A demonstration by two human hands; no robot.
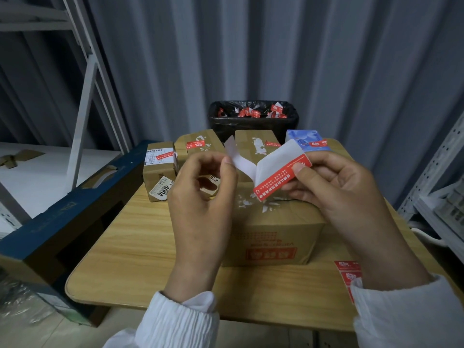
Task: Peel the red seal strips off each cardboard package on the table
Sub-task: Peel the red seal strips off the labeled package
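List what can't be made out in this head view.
Head view:
large box top: partly hidden by left hand, right hand and held strip.
red strips at the table edge: partly covered by right sleeve.
scraps in bin: too small to count.
small box label: print unreadable.

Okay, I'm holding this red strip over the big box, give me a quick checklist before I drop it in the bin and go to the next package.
1. Red seal strip lifted off the big box: ok, it hangs between the hands.
2. Grip: ok, the left hand pinches the white end and the right hand pinches the red end.
3. Bin open behind the table: ok.
4. Room left in the bin: cannot tell.
5. Big box top clean: not ok, white paper scraps stick to it.
6. Other packages done: not ok, the small box on the left has its red strip on.
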